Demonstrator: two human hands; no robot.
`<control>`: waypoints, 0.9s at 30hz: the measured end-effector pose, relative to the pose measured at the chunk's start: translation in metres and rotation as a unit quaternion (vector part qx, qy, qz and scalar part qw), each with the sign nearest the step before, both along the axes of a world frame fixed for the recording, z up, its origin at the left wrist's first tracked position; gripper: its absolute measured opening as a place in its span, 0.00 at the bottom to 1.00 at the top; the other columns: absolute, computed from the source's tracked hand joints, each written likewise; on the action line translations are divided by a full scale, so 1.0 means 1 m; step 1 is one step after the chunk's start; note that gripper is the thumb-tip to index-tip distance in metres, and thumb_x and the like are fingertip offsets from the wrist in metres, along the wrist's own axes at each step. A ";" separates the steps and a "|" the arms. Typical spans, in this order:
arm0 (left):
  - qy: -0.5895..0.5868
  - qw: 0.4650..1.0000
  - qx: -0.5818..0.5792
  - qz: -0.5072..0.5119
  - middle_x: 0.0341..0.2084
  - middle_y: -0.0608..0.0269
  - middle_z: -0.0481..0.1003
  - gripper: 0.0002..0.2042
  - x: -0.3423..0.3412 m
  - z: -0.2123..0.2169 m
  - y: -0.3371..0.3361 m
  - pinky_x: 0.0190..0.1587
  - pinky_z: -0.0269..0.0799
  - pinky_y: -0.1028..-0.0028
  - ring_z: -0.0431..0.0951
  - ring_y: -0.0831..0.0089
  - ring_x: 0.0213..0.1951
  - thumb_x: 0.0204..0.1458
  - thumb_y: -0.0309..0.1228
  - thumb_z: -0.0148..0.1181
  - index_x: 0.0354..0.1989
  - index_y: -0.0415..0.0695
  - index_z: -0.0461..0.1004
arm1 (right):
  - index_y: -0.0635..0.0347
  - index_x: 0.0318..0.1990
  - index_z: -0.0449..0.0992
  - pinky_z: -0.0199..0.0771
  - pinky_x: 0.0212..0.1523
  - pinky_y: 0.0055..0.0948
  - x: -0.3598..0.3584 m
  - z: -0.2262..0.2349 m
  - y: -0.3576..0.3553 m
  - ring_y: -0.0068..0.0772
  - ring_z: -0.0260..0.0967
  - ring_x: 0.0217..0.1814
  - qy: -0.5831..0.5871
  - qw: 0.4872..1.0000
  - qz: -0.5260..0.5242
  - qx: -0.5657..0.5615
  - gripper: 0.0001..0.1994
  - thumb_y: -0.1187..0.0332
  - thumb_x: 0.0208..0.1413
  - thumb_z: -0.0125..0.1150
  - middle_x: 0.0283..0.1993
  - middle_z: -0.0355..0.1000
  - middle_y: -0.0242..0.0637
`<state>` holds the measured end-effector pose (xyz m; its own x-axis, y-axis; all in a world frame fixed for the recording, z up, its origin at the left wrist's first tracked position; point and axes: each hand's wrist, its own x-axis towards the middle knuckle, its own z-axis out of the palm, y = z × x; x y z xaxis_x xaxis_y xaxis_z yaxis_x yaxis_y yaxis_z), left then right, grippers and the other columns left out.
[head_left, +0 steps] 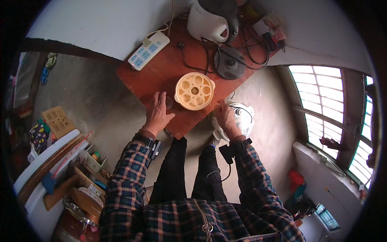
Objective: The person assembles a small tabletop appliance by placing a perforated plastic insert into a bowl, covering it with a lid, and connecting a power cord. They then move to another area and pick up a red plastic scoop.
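A peach-coloured egg cooker [195, 91] with a ring of round egg hollows and side handles sits on the reddish-brown table [161, 82], near its front corner. My left hand [158, 115] is over the table left of the cooker, fingers stretched and thumb apart. Beside those fingers is a small clear cup [168, 103]; whether they touch it, I cannot tell. At the table's right edge, my right hand [226, 117] has loosely bent fingers and nothing visible in it. Part of its fingertips is hard to make out.
Toward the back stand a white kettle [205, 22], a round black kettle base [229, 62] with loose cords, and a white power strip [149, 50]. A white round appliance [243, 119] is below the table's right edge. Boards and boxes [60, 121] line the left side.
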<state>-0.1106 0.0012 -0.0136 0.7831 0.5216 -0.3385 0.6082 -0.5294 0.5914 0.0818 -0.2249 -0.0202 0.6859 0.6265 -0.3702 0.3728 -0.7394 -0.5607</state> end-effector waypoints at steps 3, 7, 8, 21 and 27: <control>-0.049 0.997 0.051 -0.039 0.66 0.45 0.56 0.47 0.018 0.008 0.001 0.66 0.60 0.55 0.59 0.45 0.66 0.41 0.29 0.74 0.70 0.43 0.49 | 0.62 0.63 0.61 0.72 0.50 0.51 0.016 0.005 0.021 0.65 0.68 0.56 0.011 0.999 -0.005 0.032 0.25 0.68 0.58 0.55 0.58 0.67 0.62; -0.132 0.989 0.027 -0.068 0.66 0.43 0.56 0.48 0.046 0.015 -0.001 0.65 0.59 0.51 0.60 0.45 0.65 0.39 0.31 0.75 0.69 0.41 0.51 | 0.61 0.67 0.56 0.71 0.54 0.51 0.032 0.009 0.039 0.65 0.67 0.57 -0.019 0.992 0.058 0.113 0.29 0.70 0.58 0.54 0.56 0.69 0.62; -0.109 0.990 0.037 -0.080 0.66 0.44 0.56 0.49 0.051 0.016 -0.003 0.64 0.60 0.51 0.61 0.45 0.65 0.39 0.32 0.76 0.69 0.40 0.50 | 0.61 0.68 0.55 0.70 0.55 0.50 0.034 0.008 0.040 0.66 0.67 0.57 -0.018 0.988 0.076 0.131 0.30 0.71 0.58 0.54 0.55 0.69 0.61; -0.051 0.992 0.061 -0.096 0.60 0.40 0.64 0.44 0.095 -0.009 0.012 0.60 0.67 0.54 0.68 0.42 0.59 0.43 0.30 0.72 0.68 0.39 0.51 | 0.57 0.67 0.58 0.80 0.40 0.40 -0.040 -0.036 -0.013 0.42 0.77 0.37 0.335 0.901 -0.176 0.210 0.26 0.78 0.60 0.46 0.41 0.76 0.45; 0.019 0.996 -0.018 -0.081 0.50 0.40 0.74 0.32 0.103 -0.016 0.022 0.55 0.72 0.57 0.75 0.46 0.54 0.44 0.31 0.72 0.57 0.37 0.64 | 0.54 0.71 0.55 0.75 0.53 0.34 -0.048 -0.021 -0.006 0.34 0.70 0.53 0.389 0.863 -0.158 0.281 0.31 0.80 0.59 0.49 0.55 0.71 0.42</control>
